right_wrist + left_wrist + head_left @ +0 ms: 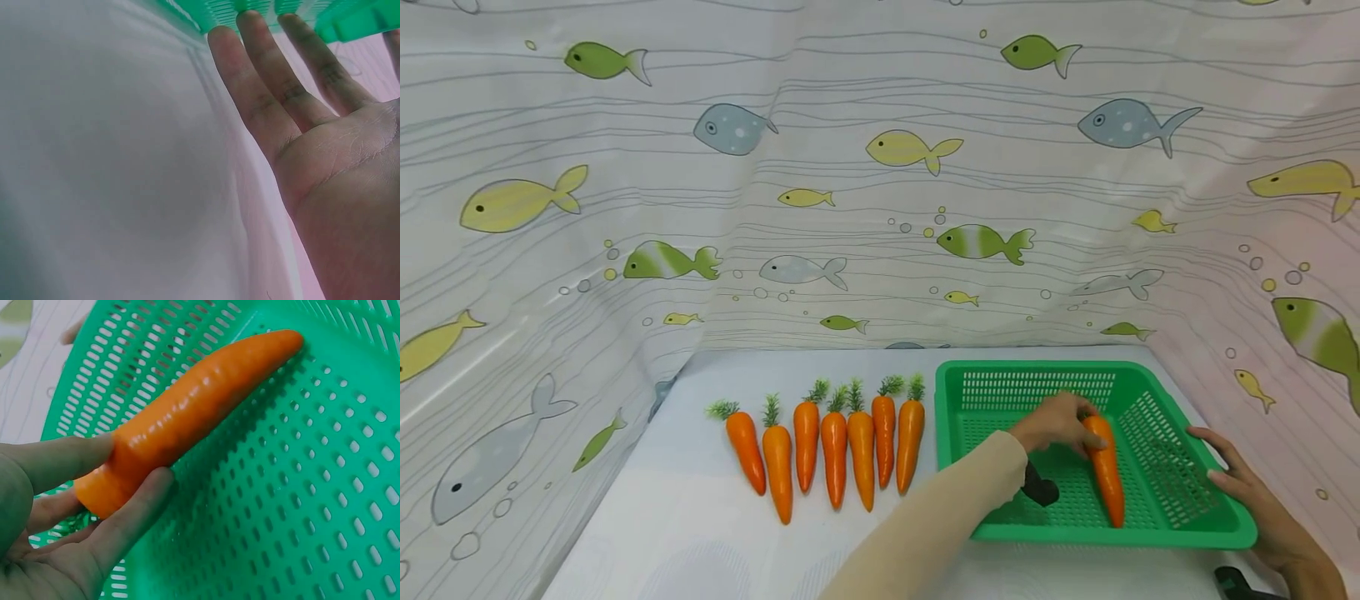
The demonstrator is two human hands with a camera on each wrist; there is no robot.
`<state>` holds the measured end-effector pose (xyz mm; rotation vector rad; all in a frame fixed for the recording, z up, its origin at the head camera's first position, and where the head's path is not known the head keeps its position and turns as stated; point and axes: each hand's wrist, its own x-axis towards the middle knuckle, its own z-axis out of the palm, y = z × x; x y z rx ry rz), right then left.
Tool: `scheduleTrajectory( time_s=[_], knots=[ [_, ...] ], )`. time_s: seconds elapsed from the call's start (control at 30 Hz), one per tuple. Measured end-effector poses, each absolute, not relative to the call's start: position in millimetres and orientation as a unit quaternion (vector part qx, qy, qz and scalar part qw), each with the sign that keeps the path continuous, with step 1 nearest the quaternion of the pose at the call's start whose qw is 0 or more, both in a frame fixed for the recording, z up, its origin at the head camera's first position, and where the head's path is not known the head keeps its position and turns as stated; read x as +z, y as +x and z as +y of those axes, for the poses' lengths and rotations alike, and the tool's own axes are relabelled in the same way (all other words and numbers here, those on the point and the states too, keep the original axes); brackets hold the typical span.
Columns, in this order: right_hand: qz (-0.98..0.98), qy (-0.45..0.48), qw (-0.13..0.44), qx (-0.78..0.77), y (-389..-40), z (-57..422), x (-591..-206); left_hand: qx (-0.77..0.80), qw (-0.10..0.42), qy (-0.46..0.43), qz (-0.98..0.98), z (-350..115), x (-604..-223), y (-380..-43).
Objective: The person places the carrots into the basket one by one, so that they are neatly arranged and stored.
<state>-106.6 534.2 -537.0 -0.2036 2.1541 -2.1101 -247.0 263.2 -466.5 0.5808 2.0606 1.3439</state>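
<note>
**While left hand (1060,427) grips glossy orange tapered carrot (1107,471), right hand (1247,487) meets rim of rectangular green perforated plastic basket (1112,536)**

Carrot located inside the basket, toward its right side, tip pointing to the near wall. Left fingers are clamped on its thick, leafy end; whether the tip bears on the basket floor cannot be told. Right fingers are extended and spaced apart, touching the basket's right side.

Risk, as judged: the smooth, shiny surface could slip or roll on release, since the hold is at one end only. Pressure from the right hand could shift the basket; the left sleeve (928,525), crossing the near-left rim, could snag it.

Left of the basket, seven orange carrots with green tops (834,450) lie side by side on the white tabletop (730,550). Behind hangs a white fish-printed sheet (850,100).
</note>
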Motion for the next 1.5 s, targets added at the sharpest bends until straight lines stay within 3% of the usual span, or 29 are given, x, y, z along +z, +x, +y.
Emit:
scheduleTrajectory(
  time_s=[0.33,0.57,1.0,1.5],
  knots=[
    [0.715,-0.063,0.059,-0.693,-107.6,529.4,-534.5,0.467,0.349,0.213,0.784,257.8,-466.1,-243.2],
    [0.708,-0.056,0.063,-0.701,-109.4,530.7,-534.4,0.436,0.350,0.213,0.801,257.6,-462.4,-241.1],
    [0.706,-0.037,0.060,-0.705,-107.4,531.8,-532.8,0.499,0.390,0.273,0.724,234.6,-428.0,-255.3],
    [0.728,-0.024,0.034,-0.685,-108.5,532.7,-540.3,0.565,0.354,0.336,0.666,153.4,-393.8,-267.5]
  ],
)
